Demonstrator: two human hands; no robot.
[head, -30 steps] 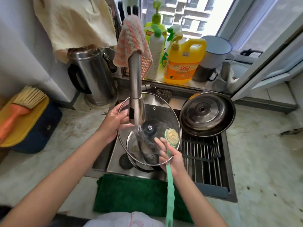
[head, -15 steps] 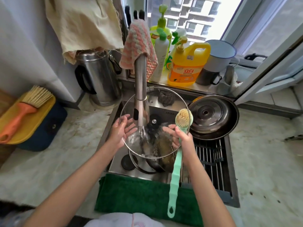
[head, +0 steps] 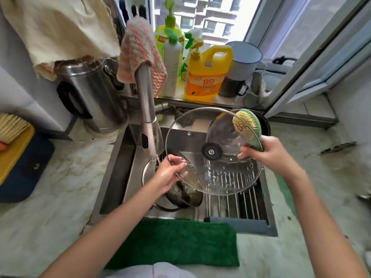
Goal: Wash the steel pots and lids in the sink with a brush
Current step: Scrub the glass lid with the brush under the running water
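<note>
Head: glass lid (head: 212,151) moved right off faucet (head: 147,109) stream; left fingers (head: 180,165) pinch rim, right fingers (head: 244,155) clasp brush (head: 246,123); rinse seemingly done.

A pink-and-white knitted cloth (head: 140,51) is hanging over the top of the faucet (head: 145,97). Behind it on the windowsill, a yellow detergent jug (head: 206,75) is standing between a white pump bottle (head: 172,65) and a white enamel mug (head: 244,55). A steel kettle (head: 94,97) is sitting on the marble counter (head: 50,197) at the left, with a beige cloth (head: 56,31) hanging down over it. A green towel (head: 174,243) is lying along the counter's near edge.
</note>
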